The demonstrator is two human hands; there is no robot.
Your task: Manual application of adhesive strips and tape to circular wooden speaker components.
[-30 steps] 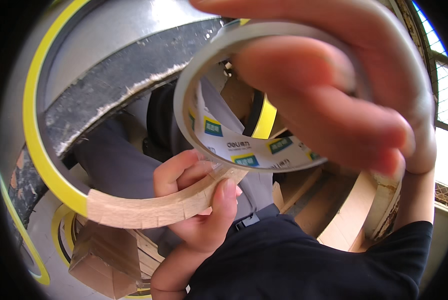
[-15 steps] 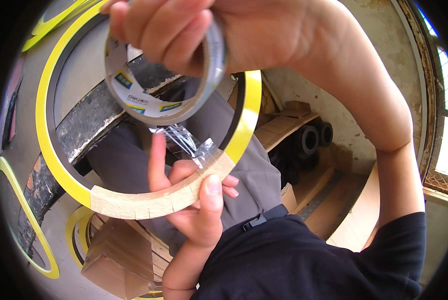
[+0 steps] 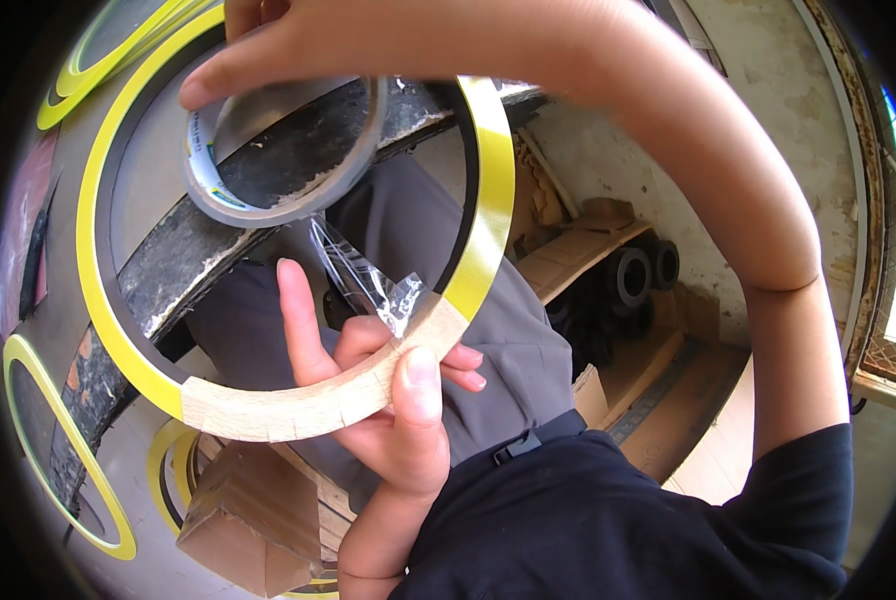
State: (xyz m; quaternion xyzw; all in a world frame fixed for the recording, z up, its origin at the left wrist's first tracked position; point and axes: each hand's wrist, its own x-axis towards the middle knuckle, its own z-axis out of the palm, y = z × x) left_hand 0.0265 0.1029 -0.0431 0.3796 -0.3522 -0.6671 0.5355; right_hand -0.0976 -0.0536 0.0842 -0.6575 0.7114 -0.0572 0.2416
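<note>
Right hand (image 3: 298,40) is pulling the tape roll (image 3: 283,150) away, fingers clamped on it, stretching clear tape (image 3: 368,280) off the wooden ring (image 3: 298,405), which the left hand (image 3: 398,420) is gripping — tape's probably stuck there.

We lose the top of our right hand (image 3: 368,40) past the upper edge, so only a few fingertips show on the tape roll (image 3: 278,150), whose printed inner band is too blurred to make out. The clear tape strip (image 3: 368,285) vanishes behind the fingers of our left hand (image 3: 388,400), which cover part of the wooden ring (image 3: 298,400). The yellow hoops (image 3: 118,50) at the upper left are cut off by the dark rim.
</note>
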